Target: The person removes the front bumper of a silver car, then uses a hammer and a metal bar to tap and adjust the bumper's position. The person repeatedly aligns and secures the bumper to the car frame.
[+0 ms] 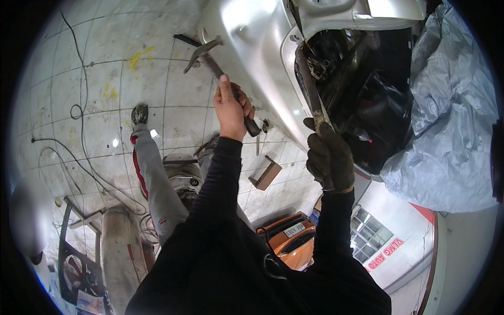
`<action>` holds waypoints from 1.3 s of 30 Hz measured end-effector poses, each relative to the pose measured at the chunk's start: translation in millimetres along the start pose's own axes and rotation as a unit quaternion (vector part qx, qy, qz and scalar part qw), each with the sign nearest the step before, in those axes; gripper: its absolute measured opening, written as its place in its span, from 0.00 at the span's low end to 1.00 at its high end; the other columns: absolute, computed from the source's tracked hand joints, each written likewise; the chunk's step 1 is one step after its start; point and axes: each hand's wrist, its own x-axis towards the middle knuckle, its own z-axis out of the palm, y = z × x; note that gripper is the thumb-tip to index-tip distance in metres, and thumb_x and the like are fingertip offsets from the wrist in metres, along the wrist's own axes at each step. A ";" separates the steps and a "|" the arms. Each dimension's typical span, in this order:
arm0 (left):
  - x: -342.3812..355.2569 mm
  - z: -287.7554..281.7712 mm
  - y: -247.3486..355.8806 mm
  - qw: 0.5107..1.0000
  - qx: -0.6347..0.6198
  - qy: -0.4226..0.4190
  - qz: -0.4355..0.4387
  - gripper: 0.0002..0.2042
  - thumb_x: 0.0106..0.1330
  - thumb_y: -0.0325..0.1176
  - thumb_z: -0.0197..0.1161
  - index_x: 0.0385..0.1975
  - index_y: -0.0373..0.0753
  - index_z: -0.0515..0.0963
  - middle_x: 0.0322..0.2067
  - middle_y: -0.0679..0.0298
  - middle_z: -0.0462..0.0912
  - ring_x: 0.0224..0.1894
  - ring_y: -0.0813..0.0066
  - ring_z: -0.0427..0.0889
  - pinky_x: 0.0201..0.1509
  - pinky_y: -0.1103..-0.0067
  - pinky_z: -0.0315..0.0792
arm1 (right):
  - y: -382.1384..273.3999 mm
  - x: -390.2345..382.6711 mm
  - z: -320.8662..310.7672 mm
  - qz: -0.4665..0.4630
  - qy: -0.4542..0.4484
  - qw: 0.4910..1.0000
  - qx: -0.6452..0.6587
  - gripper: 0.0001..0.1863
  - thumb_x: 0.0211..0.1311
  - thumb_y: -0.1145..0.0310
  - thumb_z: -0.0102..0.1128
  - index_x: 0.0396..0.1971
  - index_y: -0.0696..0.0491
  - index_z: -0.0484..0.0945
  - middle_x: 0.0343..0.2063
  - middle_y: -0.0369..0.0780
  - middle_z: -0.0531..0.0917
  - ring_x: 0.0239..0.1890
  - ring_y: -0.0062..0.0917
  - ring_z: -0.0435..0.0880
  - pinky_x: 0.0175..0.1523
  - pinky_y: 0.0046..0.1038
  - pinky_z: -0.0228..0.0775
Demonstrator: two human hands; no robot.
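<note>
My bare left hand [231, 107] is closed round the dark handle of a body hammer [205, 51]; its head is left of the silver car panel [256, 58]. My right hand [328, 157], in a dark work glove, grips a long, worn metal bar [307, 71] lying along the edge of the opening in the bodywork. Dark mechanical parts and cavities [375, 100] show inside that opening.
Crumpled plastic sheeting [446, 147] covers the right. Below are my legs, a small brown block [268, 173] and an orange car [294, 241]. Cables [84, 105] cross the tiled floor [94, 37]. A metal frame [71, 226] and long cylinder [118, 241] lie lower left.
</note>
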 end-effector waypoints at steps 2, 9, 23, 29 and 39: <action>0.2 11.5 -28.6 0.998 -0.048 0.041 0.022 0.24 0.79 0.60 0.55 0.30 0.45 0.69 0.15 0.72 0.65 0.10 0.80 0.62 0.12 0.77 0.61 | 0.3 1.7 3.6 -0.003 -0.006 1.000 -0.007 0.26 0.82 0.55 0.51 0.64 0.62 0.70 0.17 0.26 0.65 0.10 0.10 0.61 0.13 0.18 0.56; -27.8 -37.5 -26.5 0.972 0.178 -0.065 -0.137 0.23 0.78 0.58 0.58 0.33 0.43 0.68 0.14 0.73 0.64 0.09 0.82 0.61 0.11 0.78 0.60 | 2.6 1.7 -1.4 0.014 0.002 1.000 -0.016 0.23 0.81 0.54 0.54 0.61 0.58 0.74 0.17 0.26 0.64 0.09 0.10 0.60 0.13 0.18 0.53; -96.2 12.9 167.1 0.561 0.785 -0.184 0.188 0.17 0.81 0.42 0.56 0.54 0.32 0.74 0.28 0.53 0.82 0.30 0.57 0.83 0.36 0.65 0.75 | 34.8 12.3 -40.1 -0.108 -0.034 0.993 0.031 0.17 0.74 0.55 0.61 0.42 0.56 0.75 0.23 0.32 0.76 0.12 0.17 0.72 0.17 0.25 0.64; -87.3 209.8 133.1 0.200 0.824 -0.362 0.386 0.27 0.79 0.37 0.58 0.77 0.46 0.64 0.41 0.44 0.85 0.41 0.41 0.84 0.46 0.57 0.78 | 46.0 18.6 -62.9 -0.106 -0.152 0.943 0.277 0.20 0.74 0.59 0.63 0.55 0.56 0.75 0.39 0.42 0.86 0.16 0.18 0.76 0.19 0.24 0.69; -36.4 313.1 42.5 -0.197 0.883 -0.317 0.284 0.25 0.82 0.42 0.50 0.77 0.67 0.61 0.28 0.48 0.85 0.33 0.48 0.87 0.39 0.57 0.82 | 26.1 30.8 -114.1 -0.016 -0.264 0.838 0.478 0.11 0.73 0.59 0.65 0.43 0.51 0.78 0.30 0.31 0.79 0.18 0.13 0.73 0.20 0.22 0.65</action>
